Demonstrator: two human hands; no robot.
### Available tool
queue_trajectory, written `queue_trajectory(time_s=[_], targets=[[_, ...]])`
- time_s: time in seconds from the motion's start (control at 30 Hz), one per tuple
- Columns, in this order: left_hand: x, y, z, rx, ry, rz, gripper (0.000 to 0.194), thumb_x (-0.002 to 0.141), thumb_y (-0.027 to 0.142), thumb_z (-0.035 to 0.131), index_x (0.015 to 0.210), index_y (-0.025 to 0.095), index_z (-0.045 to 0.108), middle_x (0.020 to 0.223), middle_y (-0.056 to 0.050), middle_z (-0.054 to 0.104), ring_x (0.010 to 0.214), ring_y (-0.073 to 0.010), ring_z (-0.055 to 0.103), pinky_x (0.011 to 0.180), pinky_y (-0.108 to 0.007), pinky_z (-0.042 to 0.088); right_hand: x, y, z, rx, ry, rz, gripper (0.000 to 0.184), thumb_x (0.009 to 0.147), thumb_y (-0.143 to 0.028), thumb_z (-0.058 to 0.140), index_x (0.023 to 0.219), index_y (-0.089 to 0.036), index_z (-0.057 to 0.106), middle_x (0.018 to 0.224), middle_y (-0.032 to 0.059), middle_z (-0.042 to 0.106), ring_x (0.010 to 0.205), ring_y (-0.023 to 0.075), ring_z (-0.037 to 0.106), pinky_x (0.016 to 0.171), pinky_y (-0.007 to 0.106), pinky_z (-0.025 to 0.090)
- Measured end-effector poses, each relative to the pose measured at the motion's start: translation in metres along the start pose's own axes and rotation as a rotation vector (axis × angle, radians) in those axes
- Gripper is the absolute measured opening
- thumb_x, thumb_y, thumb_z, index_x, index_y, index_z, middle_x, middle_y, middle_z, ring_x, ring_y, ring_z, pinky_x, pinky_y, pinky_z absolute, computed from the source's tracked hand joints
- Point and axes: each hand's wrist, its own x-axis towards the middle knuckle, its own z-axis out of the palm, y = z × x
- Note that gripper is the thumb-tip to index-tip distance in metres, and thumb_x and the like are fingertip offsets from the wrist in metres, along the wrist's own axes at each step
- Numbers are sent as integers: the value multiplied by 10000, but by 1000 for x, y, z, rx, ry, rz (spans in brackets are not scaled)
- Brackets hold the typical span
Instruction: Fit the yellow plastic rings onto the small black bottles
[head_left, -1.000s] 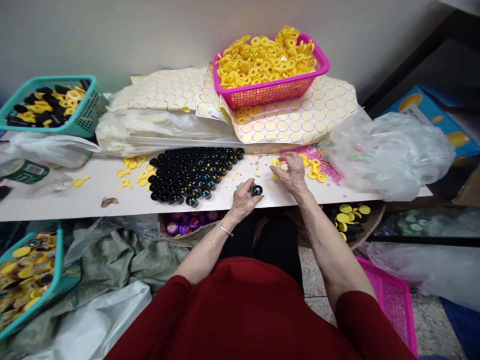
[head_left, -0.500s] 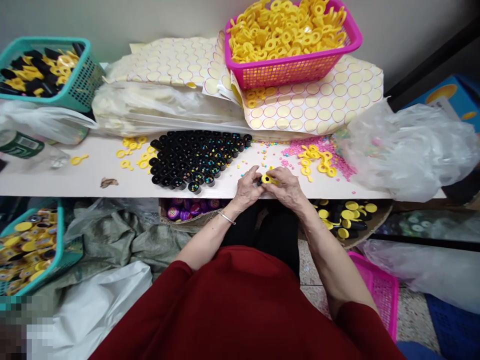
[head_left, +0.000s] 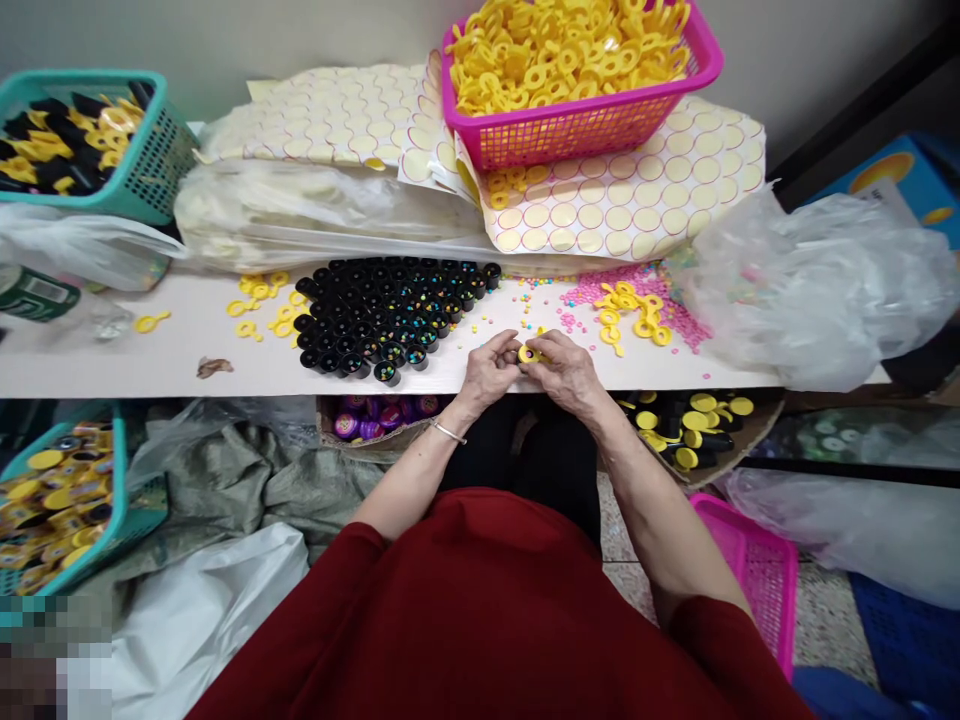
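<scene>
Pale worktop; left hand and right hand curled nearly closed on one yellow ring.
Slipping fingertips could flick it into the black cups.

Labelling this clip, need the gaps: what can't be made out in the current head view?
All in the head view:
Beneath the held yellow ring: hidden by the ring, left hand and right hand.
Upper pink basket: top part cut off by the upper edge.
Bottle: cut off by the left edge; label print too small.
Blue box: partly behind the clear bag, cut off by the right edge.
</scene>
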Motion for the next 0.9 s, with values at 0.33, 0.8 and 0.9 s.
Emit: queue_trajectory(time_s=[0.33,0.8,0.9], targets=[[0,19,10,139,109,78,269,844,356,532,729,173,693,738,-37,672,738,-136,606,736,-273,478,-8,0,18,521,216,154,264,710,-374,667,929,-226,681,921,28,616,874,182,601,788,333,491],[-1,19,17,76,142,-85,212,831,283,521,718,155,647,722,-9,615,725,-110,575,711,-226,456,6,-11,33,815,391,665,386,625,-510,698,713,-134,683,406,-52,479,354,81,412,336,202,309],[1,17,18,70,160,-39,204,822,256,520,684,155,630,719,-16,602,735,-113,573,723,-227,454,6,-13,34,816,400,701,365,631,-491,696,735,-142,680,375,-61,468,326,89,412,316,205,316]])
